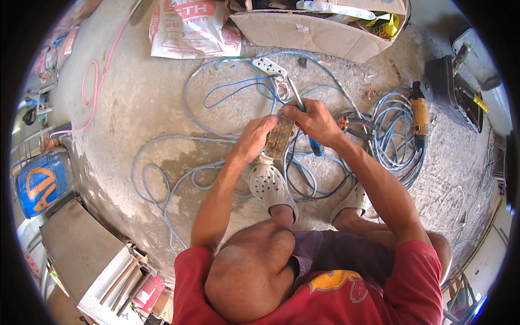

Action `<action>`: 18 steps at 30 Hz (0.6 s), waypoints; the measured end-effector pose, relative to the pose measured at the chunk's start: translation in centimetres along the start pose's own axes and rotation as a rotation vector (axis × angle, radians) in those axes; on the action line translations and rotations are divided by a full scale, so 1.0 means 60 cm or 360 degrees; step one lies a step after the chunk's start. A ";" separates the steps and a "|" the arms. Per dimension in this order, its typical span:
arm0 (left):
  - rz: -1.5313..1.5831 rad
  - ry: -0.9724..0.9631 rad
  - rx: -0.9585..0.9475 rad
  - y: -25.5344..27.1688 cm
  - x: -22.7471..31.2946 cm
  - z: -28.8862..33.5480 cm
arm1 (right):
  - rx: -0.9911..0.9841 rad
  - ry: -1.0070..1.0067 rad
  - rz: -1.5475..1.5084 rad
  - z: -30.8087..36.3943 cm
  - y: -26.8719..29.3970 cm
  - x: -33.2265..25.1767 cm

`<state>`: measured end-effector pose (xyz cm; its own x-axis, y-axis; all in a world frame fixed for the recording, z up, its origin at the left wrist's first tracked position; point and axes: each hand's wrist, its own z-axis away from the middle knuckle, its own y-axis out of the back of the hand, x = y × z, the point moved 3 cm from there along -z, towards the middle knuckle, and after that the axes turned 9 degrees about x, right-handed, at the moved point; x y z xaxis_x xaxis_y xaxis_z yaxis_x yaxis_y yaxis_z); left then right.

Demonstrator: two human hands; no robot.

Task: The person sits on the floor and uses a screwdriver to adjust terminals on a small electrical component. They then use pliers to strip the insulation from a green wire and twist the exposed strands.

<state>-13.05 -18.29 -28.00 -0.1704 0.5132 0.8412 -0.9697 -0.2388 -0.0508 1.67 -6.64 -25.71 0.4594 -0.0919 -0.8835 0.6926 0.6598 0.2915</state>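
Left grip point(253, 140) pinching brown strip point(277, 143) by its left edge, right grip point(316, 122) at its upper end, clasping a screwdriver point(316, 147)

Coiled cable point(407, 166) on concrete floor point(146, 103)

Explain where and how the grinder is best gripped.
The grinder is probably best gripped round its long yellow body, from above and the person's right: coiled cable crowds its left, and its disc sits at the far end.
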 end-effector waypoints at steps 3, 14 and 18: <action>-0.0217 -0.0099 0.0170 -0.002 -0.025 0.000 | 0.0046 -0.0012 -0.0075 0.009 -0.007 0.002; 0.0208 0.0289 0.0143 -0.027 -0.047 0.025 | 0.0087 -0.0287 -0.0173 0.031 -0.055 0.068; 0.0150 0.0207 0.0107 -0.014 -0.025 0.023 | -0.0064 -0.0249 -0.0400 0.024 -0.046 0.047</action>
<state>-11.72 -20.02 -28.47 -0.2857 0.5871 0.7574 -0.9351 -0.3436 -0.0865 1.85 -9.80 -28.49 0.3587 -0.3679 -0.8579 0.7744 0.6304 0.0535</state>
